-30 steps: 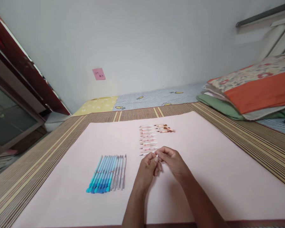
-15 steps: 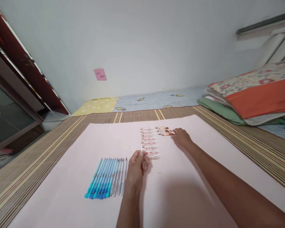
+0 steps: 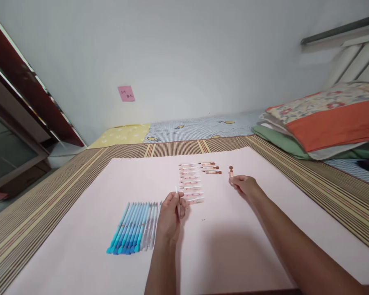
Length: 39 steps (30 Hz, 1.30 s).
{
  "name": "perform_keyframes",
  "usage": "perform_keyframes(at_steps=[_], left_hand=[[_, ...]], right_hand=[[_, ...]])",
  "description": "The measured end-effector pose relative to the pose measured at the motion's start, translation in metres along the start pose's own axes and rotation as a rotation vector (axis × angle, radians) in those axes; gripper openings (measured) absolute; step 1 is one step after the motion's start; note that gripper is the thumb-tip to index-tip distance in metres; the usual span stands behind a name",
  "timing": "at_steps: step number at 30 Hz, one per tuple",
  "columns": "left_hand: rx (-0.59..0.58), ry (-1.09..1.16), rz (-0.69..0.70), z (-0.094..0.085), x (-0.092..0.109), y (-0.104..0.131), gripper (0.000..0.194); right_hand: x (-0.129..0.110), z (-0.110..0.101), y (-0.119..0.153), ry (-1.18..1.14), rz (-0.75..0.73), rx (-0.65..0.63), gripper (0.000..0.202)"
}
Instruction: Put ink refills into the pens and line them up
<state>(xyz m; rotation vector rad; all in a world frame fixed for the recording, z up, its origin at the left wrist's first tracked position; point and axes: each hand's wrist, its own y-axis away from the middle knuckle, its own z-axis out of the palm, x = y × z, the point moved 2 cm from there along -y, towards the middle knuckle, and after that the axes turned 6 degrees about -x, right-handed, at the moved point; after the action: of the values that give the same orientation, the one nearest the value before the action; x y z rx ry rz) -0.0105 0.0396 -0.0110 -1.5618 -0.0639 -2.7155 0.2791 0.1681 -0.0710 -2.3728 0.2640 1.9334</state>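
Note:
My left hand pinches a slim white pen-like stick, its tip pointing up. Beside that hand lies a column of clear-and-pink pens, laid crosswise one below another. My right hand is closed on a short brown-topped pen, held with the brown end up; its lower part is hidden by my fingers. To the left of it, three brown-ended pens lie at the column's upper right. Left of my left hand sits a row of blue pens with grey-clear pens alongside.
A pale pink sheet covers a striped mat. Folded bedding is piled at the right, against a white rail. A pink note is stuck on the wall. Small dark specks lie on the sheet.
My right hand has lifted a brown-topped pen away from the brown-ended group and moved it right and nearer, turning it upright. My left hand still holds the white stick.

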Motion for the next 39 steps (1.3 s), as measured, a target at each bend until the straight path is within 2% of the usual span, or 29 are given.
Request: perform_keyframes(at_steps=[3,7,12,15,18,23,29,33,39], left_hand=[[-0.004,-0.003,-0.017,0.001,-0.001,0.0,0.036],[-0.008,-0.004,-0.018,0.001,-0.001,0.0,0.037],[-0.041,-0.096,-0.08,0.004,-0.004,0.001,0.035],[-0.101,-0.101,-0.086,0.01,-0.004,0.003,0.034],[-0.16,-0.079,-0.077,0.016,-0.002,0.005,0.032],[-0.167,-0.133,-0.111,0.018,-0.002,0.007,0.037],[-0.125,-0.141,-0.133,0.014,-0.006,0.004,0.04],[-0.115,-0.127,-0.148,0.015,-0.007,0.003,0.04],[-0.134,-0.155,-0.171,0.018,-0.01,0.004,0.045]], right_hand=[[0.0,-0.002,0.009,-0.077,0.052,-0.018,0.026],[-0.011,-0.002,0.021,-0.155,0.047,-0.003,0.026],[-0.018,-0.012,0.067,-0.193,-0.01,0.016,0.021],[-0.011,-0.019,0.099,0.018,-0.096,-0.057,0.02],[-0.005,-0.02,0.113,0.303,-0.143,-0.043,0.023],[-0.012,-0.003,0.105,0.677,-0.197,-0.082,0.017],[-0.012,0.01,0.096,0.861,-0.198,-0.085,0.018],[-0.018,0.017,0.1,0.755,-0.235,-0.119,0.016],[-0.074,0.056,0.134,0.327,-0.427,-0.246,0.018]])
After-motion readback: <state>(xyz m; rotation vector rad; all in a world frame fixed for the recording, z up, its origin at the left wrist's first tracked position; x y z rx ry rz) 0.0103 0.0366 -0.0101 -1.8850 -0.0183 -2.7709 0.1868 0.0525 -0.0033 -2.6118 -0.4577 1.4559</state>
